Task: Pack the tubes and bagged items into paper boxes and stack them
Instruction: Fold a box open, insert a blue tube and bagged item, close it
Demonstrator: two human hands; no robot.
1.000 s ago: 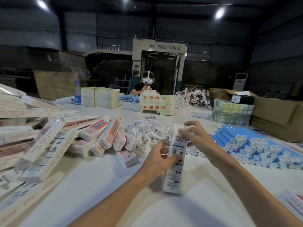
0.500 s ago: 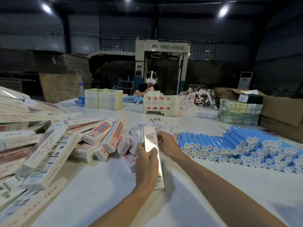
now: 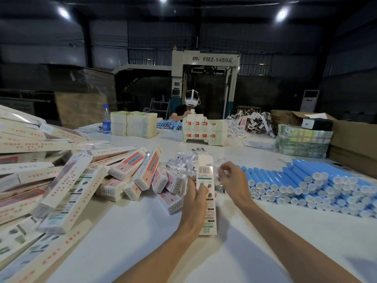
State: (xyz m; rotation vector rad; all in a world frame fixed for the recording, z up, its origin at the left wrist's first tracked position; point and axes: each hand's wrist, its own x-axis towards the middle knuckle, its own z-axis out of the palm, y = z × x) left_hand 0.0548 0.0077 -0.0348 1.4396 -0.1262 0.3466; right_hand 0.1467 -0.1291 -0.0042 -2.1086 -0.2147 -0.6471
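Fingers [image 3: 201, 189] of the left hand [image 3: 193, 205] are wrapped round the middle of a long paper box [image 3: 205, 172]. It's barcode side up, with the far end poking out over the heap of bagged items [image 3: 181, 161] and the near end down by the wrist.

Right hand [image 3: 234, 180] sits just beside the box's right edge. Its fingers are curled in, tips pinched on what looks like one small clear bag [image 3: 220, 185], though it's shiny and blurry so don't quote me.

Blue tubes [image 3: 302, 186] are stacked in rows off to the right, white caps facing the person, and the nearest ones are close to the right wrist. On the left a messy slide of closed boxes [image 3: 81, 193] spills in, its edge just beside the left hand. So the working gap is the narrow strip between those two piles, and the wide bare patch of table [image 3: 142, 237] is on the near side, around the forearms.

Across the table another person [image 3: 190, 111] sits behind a block of stacked boxes [image 3: 205, 130]. A water bottle [image 3: 106, 119] and bundles of flat cartons [image 3: 133, 124] line the far edge, and brown cardboard [image 3: 355, 144] hems in the right side.
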